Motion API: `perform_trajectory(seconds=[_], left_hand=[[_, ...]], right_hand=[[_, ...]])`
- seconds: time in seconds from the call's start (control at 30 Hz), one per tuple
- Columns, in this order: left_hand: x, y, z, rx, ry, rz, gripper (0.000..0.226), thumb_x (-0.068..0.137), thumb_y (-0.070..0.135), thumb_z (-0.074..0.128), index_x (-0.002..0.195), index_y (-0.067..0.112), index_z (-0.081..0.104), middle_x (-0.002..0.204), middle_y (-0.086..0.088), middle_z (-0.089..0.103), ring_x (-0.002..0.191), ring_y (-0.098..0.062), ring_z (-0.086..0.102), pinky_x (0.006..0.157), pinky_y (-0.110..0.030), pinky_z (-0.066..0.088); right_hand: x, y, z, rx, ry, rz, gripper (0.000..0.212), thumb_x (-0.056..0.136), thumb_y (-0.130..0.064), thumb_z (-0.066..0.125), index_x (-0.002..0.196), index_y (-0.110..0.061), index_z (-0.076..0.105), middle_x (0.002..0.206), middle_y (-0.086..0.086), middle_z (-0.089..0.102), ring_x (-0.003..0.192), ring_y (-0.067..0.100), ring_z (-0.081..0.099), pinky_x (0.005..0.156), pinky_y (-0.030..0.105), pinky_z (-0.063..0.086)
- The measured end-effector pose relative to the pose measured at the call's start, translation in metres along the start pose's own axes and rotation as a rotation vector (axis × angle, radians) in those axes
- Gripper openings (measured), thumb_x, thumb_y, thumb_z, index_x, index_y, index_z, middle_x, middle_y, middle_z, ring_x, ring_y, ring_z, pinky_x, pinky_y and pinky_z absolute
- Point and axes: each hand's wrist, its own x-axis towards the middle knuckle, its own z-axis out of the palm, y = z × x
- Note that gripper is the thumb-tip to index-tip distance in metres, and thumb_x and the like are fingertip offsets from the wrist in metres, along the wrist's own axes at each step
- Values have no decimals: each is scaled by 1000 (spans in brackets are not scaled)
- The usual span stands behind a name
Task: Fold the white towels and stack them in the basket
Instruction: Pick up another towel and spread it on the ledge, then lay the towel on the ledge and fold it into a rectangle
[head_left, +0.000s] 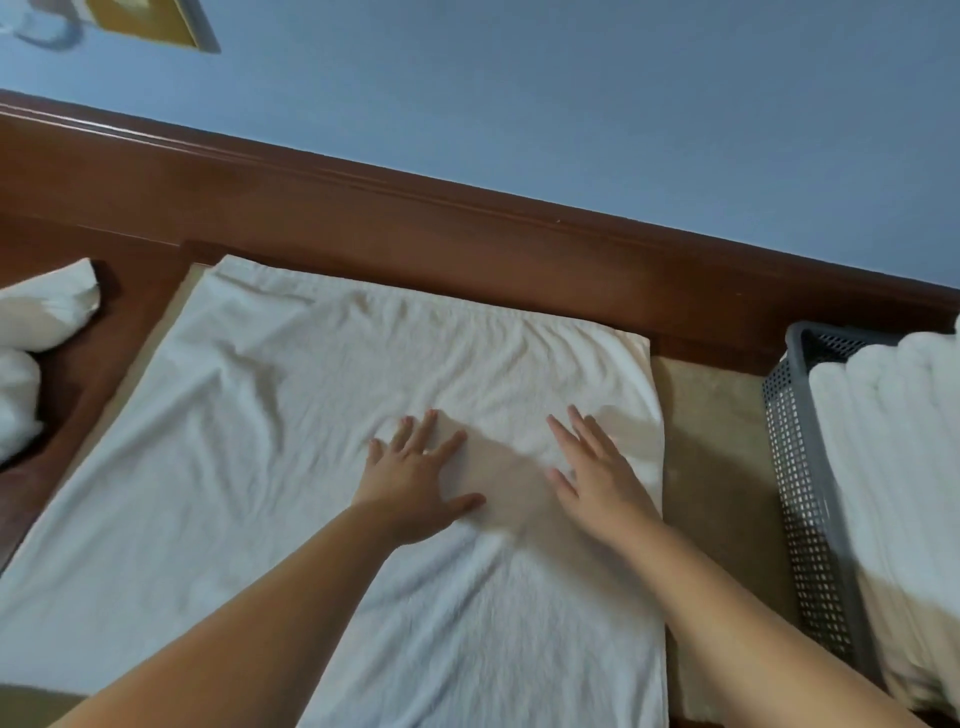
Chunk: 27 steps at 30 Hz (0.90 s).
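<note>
Two hands on spread white towel (270, 426): left hand (415, 483) and right hand (597, 473) pressed flat, fingers splayed, near towel's right edge. Grey basket (800, 467) of folded towels (898, 467) right of it.

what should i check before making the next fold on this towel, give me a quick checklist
1. Left hand flat on the spread towel, fingers straight: ok.
2. Right hand flat on it too, fingers straight: ok.
3. Towel smoothed: not ok, creases run across its far half and left side.
4. Right edge straight and on the beige surface: ok.
5. Near edge of the towel lined up: cannot tell, it runs out of frame.
6. Room in the grey basket for one more: cannot tell, folded towels fill the visible part.
</note>
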Motion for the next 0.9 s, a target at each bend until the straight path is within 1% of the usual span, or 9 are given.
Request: perform_trajectory(seconds=[0.07,0.13,0.23,0.43,0.57,0.7,0.77,0.8,0.9], left_hand=[[-20,-25,-2,-27,54,-40,87,91,82,39,164,44,10,174,4,-10,161,-20,-1,130,-46,8],[-48,-58,3,-50,114,-172,79,96,76,37,164,43,14,175,4,-5,161,-20,4,130,-42,9],[-93,-114,13,-93,167,-402,73,98,74,32,164,46,15,175,6,-3,161,-19,3,129,-44,11],[-165,-216,12,-245,224,-755,69,102,68,31,164,45,9,175,3,-2,160,-26,5,126,-53,18],[-189,-260,12,-303,339,-903,82,95,75,42,163,35,20,172,0,15,157,-28,17,123,-54,24],[-200,-292,11,-369,403,-916,81,84,78,58,148,29,44,143,2,46,137,-27,40,102,-46,43],[-202,-302,9,-357,345,-935,68,82,80,55,127,28,52,125,8,52,127,-23,46,91,-42,41],[-203,-304,8,-353,307,-934,62,83,81,53,116,28,53,117,9,53,122,-22,48,86,-41,39],[-206,-312,9,-327,281,-870,57,84,78,56,106,26,60,107,6,51,111,-25,51,80,-40,38]], right_hand=[[9,-32,8,-73,-70,-74,65,110,-43,39,166,-38,6,173,-11,-14,159,15,-12,126,32,4],[22,-71,19,-133,-82,-145,64,110,-41,37,167,-34,6,174,-5,-15,160,20,-13,127,34,-3],[46,-141,40,-192,-161,-274,65,110,-39,37,167,-29,9,174,0,-12,160,25,-11,130,41,0],[75,-304,91,-266,-369,-612,66,109,-19,34,167,-30,5,174,-2,-13,160,22,-14,130,42,1],[82,-403,123,-400,-453,-846,82,96,3,34,167,-26,7,175,-1,-8,160,20,-14,130,43,2],[90,-479,146,-601,-462,-1064,82,95,-8,54,165,-21,14,173,5,8,160,25,2,129,47,12],[96,-506,154,-677,-465,-1163,77,91,-20,67,159,-23,31,160,8,32,148,29,32,120,46,28],[99,-516,156,-710,-464,-1199,71,87,-24,72,151,-25,42,143,7,43,130,28,46,109,45,38],[117,-540,156,-858,-594,-1204,44,79,-32,79,117,-28,58,105,-4,49,90,21,51,81,40,37]])
